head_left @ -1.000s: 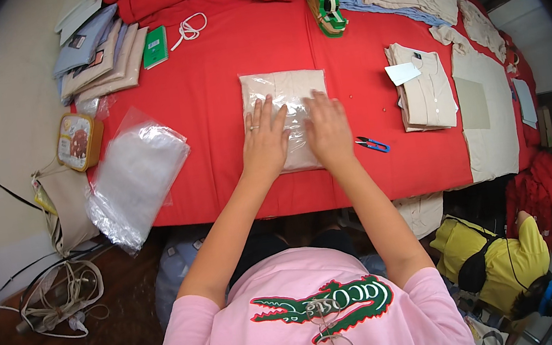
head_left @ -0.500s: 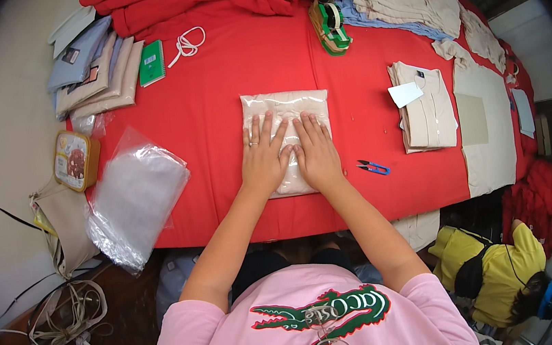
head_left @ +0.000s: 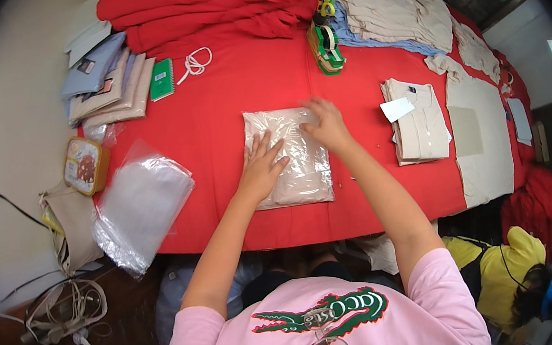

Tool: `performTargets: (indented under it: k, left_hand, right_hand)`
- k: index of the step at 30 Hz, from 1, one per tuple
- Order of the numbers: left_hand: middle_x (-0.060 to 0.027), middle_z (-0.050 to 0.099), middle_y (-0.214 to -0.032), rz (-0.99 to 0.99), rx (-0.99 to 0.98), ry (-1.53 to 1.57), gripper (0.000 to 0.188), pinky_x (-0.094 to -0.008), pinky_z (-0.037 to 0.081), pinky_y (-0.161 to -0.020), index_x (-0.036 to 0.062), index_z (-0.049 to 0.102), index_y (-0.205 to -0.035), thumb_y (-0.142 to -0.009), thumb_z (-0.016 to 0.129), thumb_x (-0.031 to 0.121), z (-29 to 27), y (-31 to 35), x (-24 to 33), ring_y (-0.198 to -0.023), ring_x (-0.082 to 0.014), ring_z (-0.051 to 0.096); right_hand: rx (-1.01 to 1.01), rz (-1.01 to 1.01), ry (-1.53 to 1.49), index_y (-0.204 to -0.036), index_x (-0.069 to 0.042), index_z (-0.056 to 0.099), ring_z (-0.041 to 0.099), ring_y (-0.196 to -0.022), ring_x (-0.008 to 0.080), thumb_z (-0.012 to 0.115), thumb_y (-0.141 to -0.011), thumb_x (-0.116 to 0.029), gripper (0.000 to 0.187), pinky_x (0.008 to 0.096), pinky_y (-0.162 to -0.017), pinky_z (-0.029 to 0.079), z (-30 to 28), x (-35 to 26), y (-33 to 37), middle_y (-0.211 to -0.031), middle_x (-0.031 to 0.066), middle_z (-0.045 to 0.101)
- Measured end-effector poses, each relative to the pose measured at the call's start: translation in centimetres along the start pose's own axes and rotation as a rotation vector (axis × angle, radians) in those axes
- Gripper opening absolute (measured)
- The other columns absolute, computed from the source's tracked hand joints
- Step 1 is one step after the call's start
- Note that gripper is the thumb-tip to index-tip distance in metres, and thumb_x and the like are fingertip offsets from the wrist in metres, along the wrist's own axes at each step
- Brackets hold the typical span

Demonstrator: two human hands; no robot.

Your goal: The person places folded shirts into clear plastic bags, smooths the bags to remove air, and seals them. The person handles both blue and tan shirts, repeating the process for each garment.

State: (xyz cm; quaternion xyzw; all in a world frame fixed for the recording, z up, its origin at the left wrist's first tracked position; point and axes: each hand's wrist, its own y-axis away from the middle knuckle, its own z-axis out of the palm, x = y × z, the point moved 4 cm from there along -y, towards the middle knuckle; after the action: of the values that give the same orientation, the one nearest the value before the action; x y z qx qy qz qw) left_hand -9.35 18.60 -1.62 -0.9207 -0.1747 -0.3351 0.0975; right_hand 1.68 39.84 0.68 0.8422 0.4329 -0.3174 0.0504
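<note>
Packet (head_left: 301,152): clear bag around folded beige cloth (head_left: 285,188), flat near the middle of the table's (head_left: 214,118) front edge.
Left hand (head_left: 261,174): on the packet's left side, fingers spread.
Right hand (head_left: 327,127): at the packet's far right corner, thumb apart from blurred fingers; contact cannot be told.
Bags (head_left: 146,206): at the table's front left corner.
Shirt (head_left: 429,129): folded, toward the right edge.

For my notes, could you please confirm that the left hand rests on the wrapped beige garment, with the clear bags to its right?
Not quite: the head view shows the clear bags left of the wrapped beige garment, where the left hand rests.
</note>
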Motion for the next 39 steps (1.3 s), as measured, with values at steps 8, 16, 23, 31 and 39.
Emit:
performTargets:
  k: [8,16,23,31,39]
  left_hand:
    - [-0.0121,0.070,-0.136,-0.767,-0.113,1.471,0.063,-0.0400,0.052,-0.104,0.0059,0.063,-0.143,-0.112,0.042,0.056,4.1,15.8,0.2,-0.121,-0.0258,0.068]
    - [-0.0258,0.058,-0.152,-0.464,-0.029,2.147,0.094,-0.0523,0.045,-0.120,-0.0031,0.050,-0.154,-0.101,0.049,0.074,-1.2,19.6,3.9,-0.143,-0.0379,0.056]
    - [-0.0204,0.068,-0.141,-0.644,-0.023,1.851,0.053,-0.0487,0.052,-0.114,-0.0024,0.055,-0.149,-0.101,0.070,0.014,-0.7,20.5,3.4,-0.129,-0.0319,0.068]
    - [-0.0150,0.068,-0.143,-0.401,-0.162,1.610,0.057,-0.0445,0.050,-0.115,-0.0002,0.055,-0.150,-0.098,0.075,0.012,-7.2,11.6,4.9,-0.131,-0.0278,0.066]
    - [-0.0120,0.066,-0.146,-0.339,-0.145,1.360,0.047,-0.0397,0.054,-0.106,0.0043,0.061,-0.143,-0.109,0.062,0.035,-16.5,-1.4,-10.6,-0.126,-0.0253,0.067]
  right_hand:
    - [-0.563,0.197,0.146,-0.128,-0.007,0.072,0.068,-0.121,0.0361,0.094,-0.063,-0.027,0.071,0.0471,-0.106,0.050,0.2,0.5,-0.2,-0.123,0.0200,0.073]
    - [-0.209,-0.554,-0.201,-0.104,-0.011,0.081,0.062,-0.082,0.0314,0.076,-0.072,-0.001,0.033,0.0448,-0.074,0.052,-12.4,-15.6,17.0,-0.085,0.0091,0.061]
    - [-0.233,-0.393,-0.486,-0.131,-0.011,0.072,0.055,-0.137,0.0321,0.073,-0.080,0.001,0.053,0.0426,-0.115,0.043,-12.0,-12.4,24.1,-0.141,0.0135,0.062]
    - [-0.516,0.525,-1.948,-0.161,-0.001,0.041,0.057,-0.141,0.0330,0.064,-0.094,-0.042,0.082,0.0489,-0.114,0.049,-10.3,-12.1,21.0,-0.157,0.0189,0.054]
    - [-0.182,0.665,-1.372,-0.146,0.002,0.055,0.072,-0.117,0.0287,0.074,-0.084,0.006,0.064,0.0415,-0.102,0.057,-1.7,-12.9,15.1,-0.134,0.0162,0.071]
